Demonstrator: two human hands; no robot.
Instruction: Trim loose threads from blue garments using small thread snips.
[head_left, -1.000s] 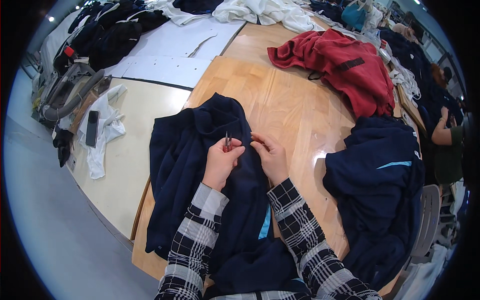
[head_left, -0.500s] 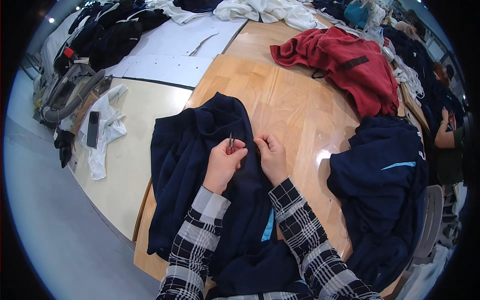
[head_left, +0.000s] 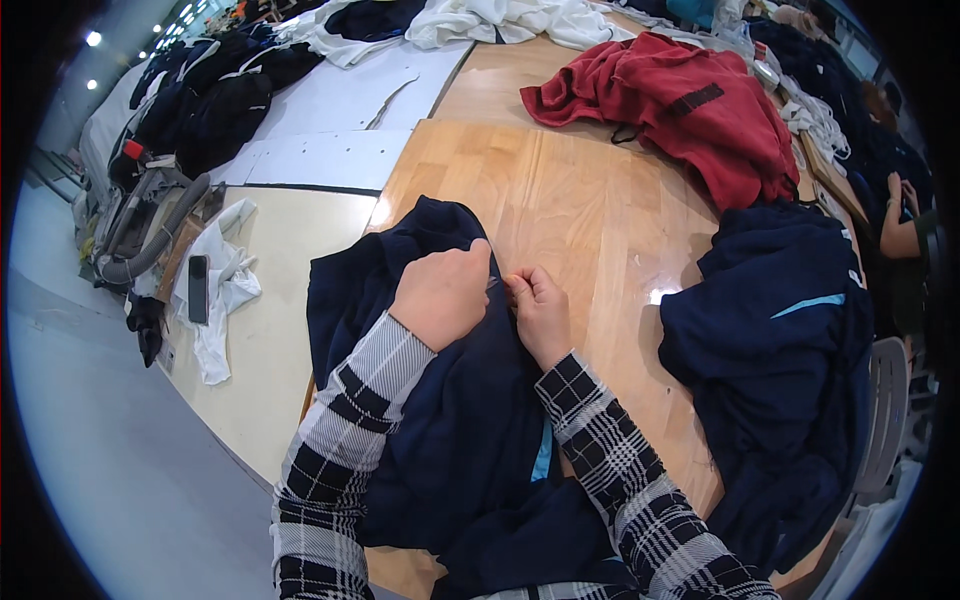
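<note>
A navy garment (head_left: 455, 430) with a light blue strip lies bunched on the wooden table in front of me. Over its upper part my left hand (head_left: 445, 295) is closed, back of the hand up, on small thread snips (head_left: 492, 283). Only the metal tips of the snips show, pointing toward my other hand; the red handle seen earlier is hidden by my fingers. Right at the garment's edge my right hand (head_left: 543, 312) is closed in a pinch. What it pinches is too small to make out.
A second navy garment (head_left: 780, 350) lies at the right, and a red garment (head_left: 680, 110) at the far right. To the left, a phone (head_left: 198, 290) rests on white cloth (head_left: 240, 285) beside a grey hose (head_left: 160, 245). Another person's arm (head_left: 900, 235) shows at the right edge.
My left hand has turned over and come closer to the right one, bringing the snips' tips beside its pinching fingers. The right hand has hardly moved. The view has shifted slightly.
</note>
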